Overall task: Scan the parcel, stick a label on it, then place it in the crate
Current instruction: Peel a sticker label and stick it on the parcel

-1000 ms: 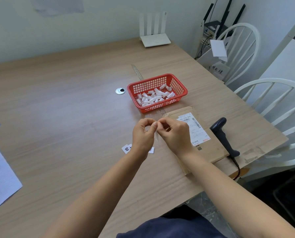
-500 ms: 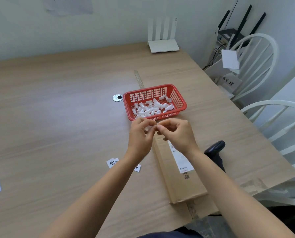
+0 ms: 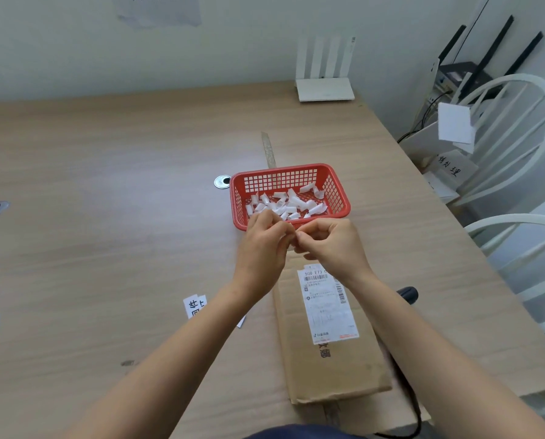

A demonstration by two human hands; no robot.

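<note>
The left hand (image 3: 262,245) and right hand (image 3: 329,245) are meeting fingertip to fingertip above the wooden table (image 3: 106,217), just in front of the red basket (image 3: 339,198); both are pinching together at something very small and pale between them, which is too tiny and too hidden to identify, so whether it is a label cannot be told; the fingers of each hand are curling inward, thumbs pressing against forefingers. Directly beneath and toward the person, the parcel (image 3: 328,372), a long flat brown cardboard box, is lying on the table with 1 white shipping label (image 3: 326,304) facing up, its barcodes visible; the right forearm is crossing over the parcel's right edge. Just right of that forearm, the dark tip of the handheld scanner (image 3: 407,293) is showing, with a black cable (image 3: 412,403) trailing toward the table's near edge. Left of the left forearm, a small printed slip (image 3: 195,306) is lying flat on the table. The red basket is holding a heap of small curled white paper strips (image 3: 285,205); just beside its left corner is a round metal cap (image 3: 222,181) set in the tabletop. At the far table edge a white router (image 3: 325,88) is standing; white chairs (image 3: 515,147) are sitting to the right.
</note>
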